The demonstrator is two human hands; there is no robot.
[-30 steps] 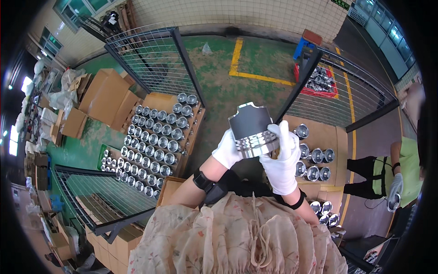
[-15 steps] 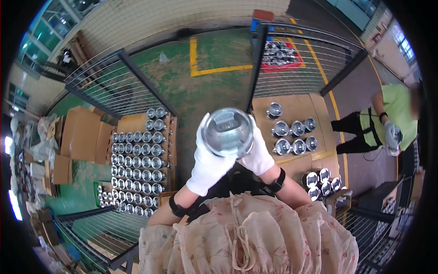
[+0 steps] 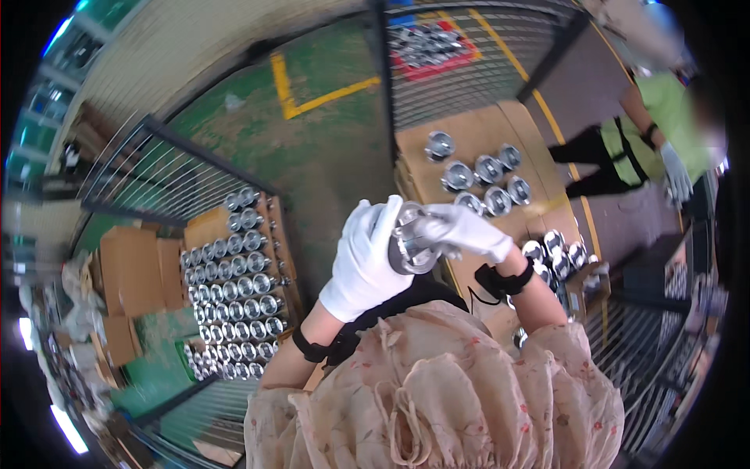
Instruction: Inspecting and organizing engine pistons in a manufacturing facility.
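Note:
Between my two gloved hands, in front of my chest, is a silvery metal piston (image 3: 408,252). My left hand (image 3: 366,254), in a white glove, is wrapped round its left side. With fingers bent, my right hand (image 3: 474,230) reaches across from the right and grips the piston's right side, covering part of it; my right fingertips are partly hidden and a little blurred. The piston is turned so that its hollow, uneven side shows.
To the left, rows of pistons (image 3: 234,266) stand on a cardboard-covered surface. At right, more pistons (image 3: 490,170) stand on a cardboard sheet (image 3: 426,186). Wire-mesh panels (image 3: 176,172) flank the gap ahead. A co-worker in a light-green vest (image 3: 664,117) stands far right. A red crate (image 3: 437,69) holds metal parts.
The piston has been turned from its round face to its hollow side. My right hand has moved from cupping it to reaching across its right side. The view has tilted and shifted.

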